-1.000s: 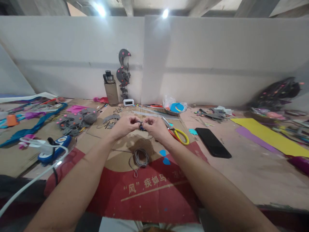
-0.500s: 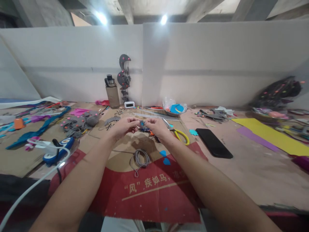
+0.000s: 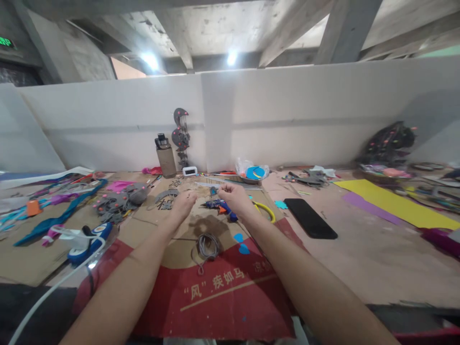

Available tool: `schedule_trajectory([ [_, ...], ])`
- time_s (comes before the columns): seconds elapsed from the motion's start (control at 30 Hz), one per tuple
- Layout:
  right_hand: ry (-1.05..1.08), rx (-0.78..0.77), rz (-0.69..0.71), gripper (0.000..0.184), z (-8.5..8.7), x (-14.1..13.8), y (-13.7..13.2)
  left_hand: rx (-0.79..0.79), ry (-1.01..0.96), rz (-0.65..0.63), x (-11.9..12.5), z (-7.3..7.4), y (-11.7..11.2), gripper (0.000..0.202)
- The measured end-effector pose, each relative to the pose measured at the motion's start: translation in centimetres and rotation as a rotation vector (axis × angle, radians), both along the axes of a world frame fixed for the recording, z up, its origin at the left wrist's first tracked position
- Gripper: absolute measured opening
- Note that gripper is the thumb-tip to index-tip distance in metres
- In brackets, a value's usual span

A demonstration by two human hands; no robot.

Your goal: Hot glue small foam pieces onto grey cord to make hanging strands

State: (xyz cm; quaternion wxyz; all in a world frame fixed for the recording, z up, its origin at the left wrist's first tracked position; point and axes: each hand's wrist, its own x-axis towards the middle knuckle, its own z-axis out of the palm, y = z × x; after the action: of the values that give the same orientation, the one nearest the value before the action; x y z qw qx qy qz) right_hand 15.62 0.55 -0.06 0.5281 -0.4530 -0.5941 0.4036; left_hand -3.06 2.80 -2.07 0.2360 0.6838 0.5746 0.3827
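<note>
My right hand point(image 3: 235, 200) is closed in a pinch on a small blue piece point(image 3: 213, 191), whose exact kind is too small to make out. To the left, my left hand point(image 3: 185, 205) hangs apart from it with fingers drawn together; whatever is in them is hidden. Between and below the hands lies a blue glue gun point(image 3: 217, 205) with an orange trigger. Yellow-handled scissors point(image 3: 266, 211) rest partly behind my right wrist. Nearer me are a coil of grey cord point(image 3: 209, 247) and two blue paper cutouts point(image 3: 244, 249) on red-and-brown cardboard point(image 3: 215, 306).
A black phone point(image 3: 311, 218) lies at right, beside yellow sheet material point(image 3: 395, 201). Grey pieces with pink pins point(image 3: 120, 201) and a blue power strip point(image 3: 89, 242) with a white cable are at left. A bottle point(image 3: 166, 158) stands by the white partition point(image 3: 305, 110).
My hands have drawn apart, the left one away from the blue piece, which stays with the right. More of the glue gun shows between them. The view has tilted upward.
</note>
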Motion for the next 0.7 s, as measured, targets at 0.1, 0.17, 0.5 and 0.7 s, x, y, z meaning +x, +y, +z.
schedule_trajectory([
  [0.1, -0.003, 0.002, 0.022, 0.015, -0.3, -0.3, -0.4, 0.081, 0.082, 0.066, 0.0, -0.2, 0.1, 0.024],
  [0.17, -0.020, 0.001, 0.020, 0.015, -0.5, -0.5, -0.6, 0.107, 0.114, 0.103, 0.0, -0.5, 0.3, 0.024],
  [0.5, -0.140, 0.055, 0.048, 0.011, -0.9, -1.3, -1.0, 0.184, 0.148, 0.126, -0.5, -0.7, 0.3, 0.026],
  [0.7, -0.180, 0.078, 0.023, 0.009, -1.0, -1.4, -1.1, 0.226, 0.072, 0.166, -1.4, -1.0, 1.1, 0.028],
])
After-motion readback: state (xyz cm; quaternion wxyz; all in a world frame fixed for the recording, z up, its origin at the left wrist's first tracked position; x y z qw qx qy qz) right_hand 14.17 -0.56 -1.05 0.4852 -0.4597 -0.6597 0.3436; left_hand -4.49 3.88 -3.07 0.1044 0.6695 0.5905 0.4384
